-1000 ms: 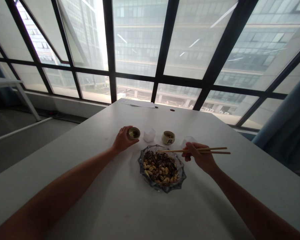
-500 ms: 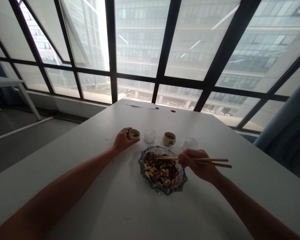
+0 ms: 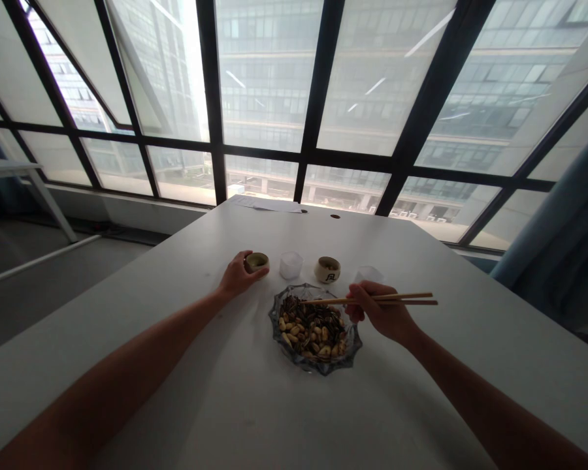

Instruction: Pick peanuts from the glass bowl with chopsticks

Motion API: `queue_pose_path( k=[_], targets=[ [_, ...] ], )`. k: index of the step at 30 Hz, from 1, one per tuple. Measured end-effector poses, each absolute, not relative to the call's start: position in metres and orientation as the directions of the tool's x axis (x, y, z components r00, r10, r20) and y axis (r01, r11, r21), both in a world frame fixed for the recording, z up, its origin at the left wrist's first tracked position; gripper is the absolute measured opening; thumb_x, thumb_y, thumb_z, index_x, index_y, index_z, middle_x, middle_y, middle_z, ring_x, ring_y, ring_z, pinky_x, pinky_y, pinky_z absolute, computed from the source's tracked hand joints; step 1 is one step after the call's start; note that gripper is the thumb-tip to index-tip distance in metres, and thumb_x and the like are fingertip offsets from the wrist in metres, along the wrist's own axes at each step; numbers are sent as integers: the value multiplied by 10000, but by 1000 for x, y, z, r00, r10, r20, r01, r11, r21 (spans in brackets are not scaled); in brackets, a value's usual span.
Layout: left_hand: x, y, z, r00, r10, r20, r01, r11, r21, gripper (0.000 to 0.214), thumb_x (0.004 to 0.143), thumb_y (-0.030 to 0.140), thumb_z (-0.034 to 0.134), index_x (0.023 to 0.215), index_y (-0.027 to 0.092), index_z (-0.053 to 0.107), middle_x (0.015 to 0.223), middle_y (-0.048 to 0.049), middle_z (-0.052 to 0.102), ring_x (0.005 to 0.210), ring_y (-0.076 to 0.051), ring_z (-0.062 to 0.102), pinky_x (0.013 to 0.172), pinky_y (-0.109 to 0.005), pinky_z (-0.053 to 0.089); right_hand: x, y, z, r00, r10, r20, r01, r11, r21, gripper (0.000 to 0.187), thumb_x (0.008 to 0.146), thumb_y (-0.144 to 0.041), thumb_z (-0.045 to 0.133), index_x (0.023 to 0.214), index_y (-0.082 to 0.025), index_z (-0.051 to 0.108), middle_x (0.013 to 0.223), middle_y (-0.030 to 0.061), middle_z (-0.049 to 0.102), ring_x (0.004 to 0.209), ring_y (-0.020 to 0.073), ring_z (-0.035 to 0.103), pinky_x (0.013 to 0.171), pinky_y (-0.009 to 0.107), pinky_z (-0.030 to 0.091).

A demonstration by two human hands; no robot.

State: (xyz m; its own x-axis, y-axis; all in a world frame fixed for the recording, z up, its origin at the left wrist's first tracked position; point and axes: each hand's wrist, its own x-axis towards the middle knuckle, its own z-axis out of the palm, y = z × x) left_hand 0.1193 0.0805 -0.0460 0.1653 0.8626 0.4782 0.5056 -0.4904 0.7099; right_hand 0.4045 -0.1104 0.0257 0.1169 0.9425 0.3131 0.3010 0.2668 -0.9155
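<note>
Chopsticks (image 3: 329,301), held in the right hand (image 3: 385,314), have been lifted slightly. Behind the bowl's (image 3: 326,367) left side, a cup (image 3: 257,262) is held in the left hand (image 3: 236,275). Seeds (image 3: 321,318) in the bowl are likely being picked; gentle pinching is needed next.

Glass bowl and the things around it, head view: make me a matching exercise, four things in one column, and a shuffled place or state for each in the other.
Column one
1. Chopsticks
2. Glass bowl
3. Cup with black marking
4. Papers

Column two
A. Near the table's far edge
B. Between two translucent containers
C. Held in the right hand
D. Holding nuts and dark seeds

Pairs: 1-C, 2-D, 3-B, 4-A
</note>
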Motion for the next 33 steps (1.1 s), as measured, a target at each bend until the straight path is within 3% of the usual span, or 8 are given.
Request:
queue_pose_path(
  k=[3,6,10,16,24,29,33],
  targets=[
    [119,79,-43,182,818,546,566,-541,621,758,685,572,754,1271,151,520,1278,-183,615,1171,-325,591,1001,-485,469,410,-105,24,170,939,298,221,258,-940,498,726,-667,712,633,-180,661,492,50,665,355,133,570,344,227,465],
    [127,75,-32,278,716,640,635,-637,437,737,721,567,733,1306,182,504,1340,-179,584,1256,-357,528,1071,-540,387,418,-100,23,212,942,259,158,229,-961,517,689,-683,730,635,-174,654,483,56,664,340,139,566,327,231,456],
    [155,72,-15,465,643,608,628,-724,285,693,752,538,710,1317,188,513,1276,-173,632,1229,-363,553,1118,-558,305,426,-97,24,223,944,243,133,217,-967,529,669,-686,743,637,-166,651,487,60,668,342,141,569,325,230,452],
    [190,80,-4,540,736,408,689,-665,289,715,711,408,736,1340,187,477,1171,-168,687,1123,-372,630,1085,-595,309,432,-97,32,255,923,289,128,264,-956,525,676,-680,744,647,-163,657,490,58,667,347,133,563,332,226,439],
    [179,76,1,656,528,540,551,-823,135,700,704,194,671,1367,214,447,1265,-123,633,1191,-298,596,1156,-492,300,440,-97,39,317,879,355,120,334,-935,534,676,-690,739,649,-164,655,483,57,662,344,137,560,340,245,454],
    [176,72,1,655,539,530,543,-823,166,704,716,239,699,1370,213,438,1279,-116,631,1163,-284,616,1176,-489,289,435,-99,41,360,846,394,131,372,-919,518,688,-682,735,648,-172,652,491,52,659,348,136,554,338,249,439],
    [178,67,5,673,541,504,509,-833,215,723,727,299,720,1378,221,415,1268,-97,643,1077,-254,658,1189,-494,261,415,-98,31,493,736,465,153,453,-878,486,766,-666,680,686,-188,647,525,38,666,374,126,558,366,248,445]
  ],
)
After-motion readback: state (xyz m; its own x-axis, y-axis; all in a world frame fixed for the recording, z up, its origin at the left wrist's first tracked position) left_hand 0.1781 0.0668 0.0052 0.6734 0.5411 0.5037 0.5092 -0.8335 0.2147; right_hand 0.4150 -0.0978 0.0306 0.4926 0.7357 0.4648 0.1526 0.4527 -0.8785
